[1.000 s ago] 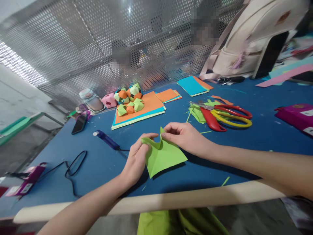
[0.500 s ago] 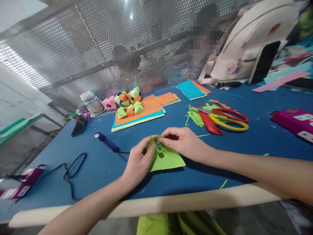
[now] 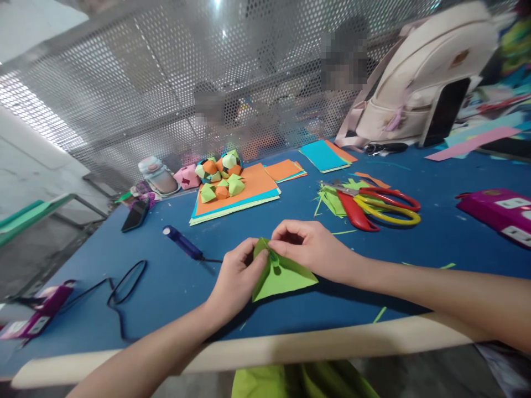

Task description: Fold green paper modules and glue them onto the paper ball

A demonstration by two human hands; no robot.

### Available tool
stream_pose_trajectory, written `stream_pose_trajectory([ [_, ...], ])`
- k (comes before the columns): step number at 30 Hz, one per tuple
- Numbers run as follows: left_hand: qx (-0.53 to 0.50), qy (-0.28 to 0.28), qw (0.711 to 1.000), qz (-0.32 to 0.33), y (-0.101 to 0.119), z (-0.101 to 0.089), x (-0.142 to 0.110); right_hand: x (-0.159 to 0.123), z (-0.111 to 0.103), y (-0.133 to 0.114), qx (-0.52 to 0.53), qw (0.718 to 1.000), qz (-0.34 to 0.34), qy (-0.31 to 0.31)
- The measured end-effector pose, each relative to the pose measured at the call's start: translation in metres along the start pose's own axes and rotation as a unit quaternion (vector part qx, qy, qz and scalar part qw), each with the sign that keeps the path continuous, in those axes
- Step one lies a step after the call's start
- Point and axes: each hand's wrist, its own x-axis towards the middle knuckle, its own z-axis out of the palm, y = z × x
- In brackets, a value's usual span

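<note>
A piece of green paper [image 3: 282, 282] is pinched between both hands just above the blue tabletop, its top edges drawn together so that a small loop curls at the middle. My left hand [image 3: 238, 276] grips its left side, thumb in front and fingers behind. On the upper right part, my right hand [image 3: 311, 246] pinches the paper between thumb and forefinger. Left of the hands lies a dark blue glue gun [image 3: 182, 243] with a black cord. Red-and-yellow-handled scissors [image 3: 373, 204] rest on green paper scraps to the right.
Behind the hands, folded paper shapes [image 3: 219, 171] sit on stacked coloured sheets [image 3: 253, 190]. A blue sheet stack [image 3: 323, 155], a backpack [image 3: 423, 77] and a phone [image 3: 446, 113] stand farther back. Purple power strips [image 3: 498, 213] lie at both sides. The table's pale front edge [image 3: 232, 351] is near me.
The top edges of the green paper have come together, narrowing the open fold into a small closed loop. My hands have moved closer to each other and slightly down.
</note>
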Motion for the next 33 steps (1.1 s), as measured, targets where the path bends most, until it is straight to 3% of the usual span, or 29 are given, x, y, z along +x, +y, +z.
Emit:
stream_pose_trajectory([
  [5,0.012,0.008,1.0,-0.006,-0.001,0.0,0.001,-0.003,-0.001,-0.005,-0.026,0.999,-0.007,-0.023],
  [11,0.028,0.013,0.999,-0.013,-0.004,0.0,0.003,-0.005,0.003,-0.001,-0.156,0.983,-0.094,0.004],
  [24,0.041,0.007,0.999,-0.01,-0.008,0.0,0.003,-0.006,0.003,0.008,-0.226,0.959,-0.169,0.015],
  [33,0.021,-0.01,0.999,-0.034,-0.005,0.0,0.003,-0.001,0.003,0.011,-0.167,0.973,-0.155,0.035],
])
